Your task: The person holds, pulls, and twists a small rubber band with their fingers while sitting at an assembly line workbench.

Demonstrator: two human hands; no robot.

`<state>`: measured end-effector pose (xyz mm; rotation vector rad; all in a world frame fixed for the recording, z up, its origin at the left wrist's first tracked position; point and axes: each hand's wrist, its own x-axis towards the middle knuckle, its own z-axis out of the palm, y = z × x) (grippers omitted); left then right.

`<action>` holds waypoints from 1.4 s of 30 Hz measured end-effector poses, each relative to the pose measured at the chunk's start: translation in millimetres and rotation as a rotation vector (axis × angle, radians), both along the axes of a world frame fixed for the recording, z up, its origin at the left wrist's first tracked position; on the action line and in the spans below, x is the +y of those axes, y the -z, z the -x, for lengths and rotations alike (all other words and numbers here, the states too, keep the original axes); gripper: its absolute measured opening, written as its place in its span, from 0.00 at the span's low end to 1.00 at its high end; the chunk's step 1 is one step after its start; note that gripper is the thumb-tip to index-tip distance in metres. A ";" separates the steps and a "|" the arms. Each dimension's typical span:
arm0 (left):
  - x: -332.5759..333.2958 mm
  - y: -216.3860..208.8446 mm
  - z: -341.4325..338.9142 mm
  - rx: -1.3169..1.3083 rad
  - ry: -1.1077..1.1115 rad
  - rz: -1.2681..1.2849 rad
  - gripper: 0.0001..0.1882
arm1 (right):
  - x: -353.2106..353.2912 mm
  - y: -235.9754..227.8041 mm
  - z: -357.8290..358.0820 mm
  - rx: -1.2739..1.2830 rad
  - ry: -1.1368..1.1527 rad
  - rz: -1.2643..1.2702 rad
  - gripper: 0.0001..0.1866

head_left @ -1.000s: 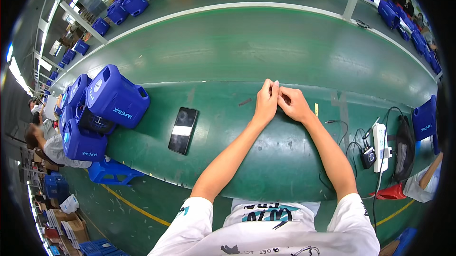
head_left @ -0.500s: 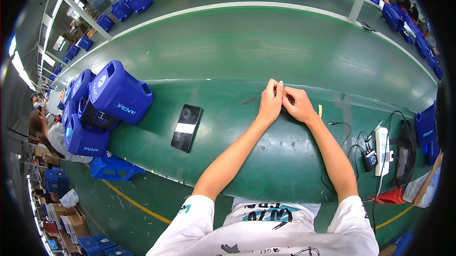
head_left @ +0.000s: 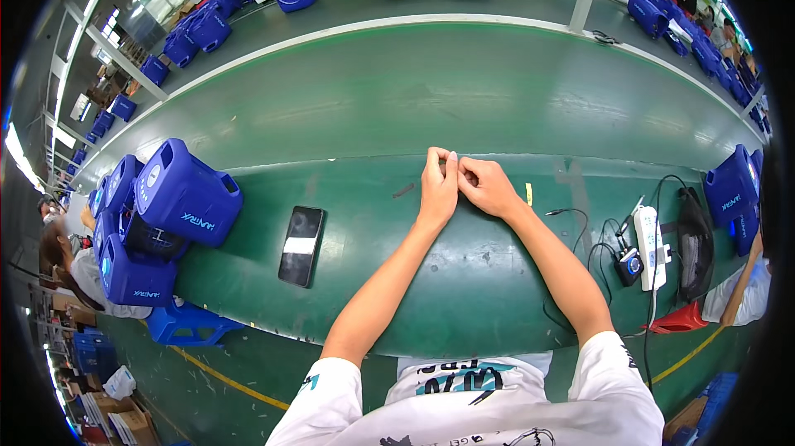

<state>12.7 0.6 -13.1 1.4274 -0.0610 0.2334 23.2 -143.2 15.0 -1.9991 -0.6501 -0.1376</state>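
- The left hand (head_left: 439, 188) is at the far part of the green table (head_left: 373, 289), with its fingers bent and pointing to the far side.
- The right hand (head_left: 487, 187) is just beside it, on the right, curled into a loose fist; the two hands appear to touch at the fingertips.
- For both hands, I cannot tell if the fingers grasp some small thing, because the inside of the grip is hidden.
- The thing nearest to the left hand is a small dark strip (head_left: 403, 190), which lies on the table just to the left.
- The thing nearest to the right hand is a small yellow strip (head_left: 529, 194), just to the right on the same table.
- Farther to the left, a black phone (head_left: 301, 247) lies flat, its screen upward, with a bright reflection on it.
- At the left end, several blue boxes (head_left: 186, 193) with handle openings are piled together.
- On the right, a white power strip (head_left: 650, 247) lies between a small black device (head_left: 629, 265) and a dark pouch (head_left: 695, 247).
- A thin cable (head_left: 571, 211) lies to the left of the device, near the right forearm.
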 end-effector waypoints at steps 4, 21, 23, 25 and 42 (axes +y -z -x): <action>1.8 -0.9 1.8 0.058 -0.018 -0.102 0.11 | -1.6 1.8 0.3 0.040 -0.012 0.001 0.12; 4.2 -8.8 2.9 0.033 0.030 0.097 0.14 | 0.1 -1.6 4.3 0.092 -0.009 -0.084 0.09; 3.5 -9.5 2.6 0.030 0.032 0.072 0.15 | 0.2 3.4 0.1 0.104 0.026 -0.123 0.08; 2.7 -11.4 3.0 0.023 0.033 0.048 0.16 | 0.1 7.8 -2.2 0.119 0.074 -0.185 0.09; 1.5 -7.1 2.6 0.004 0.127 -0.012 0.13 | -1.4 10.0 -5.4 0.176 0.077 -0.207 0.12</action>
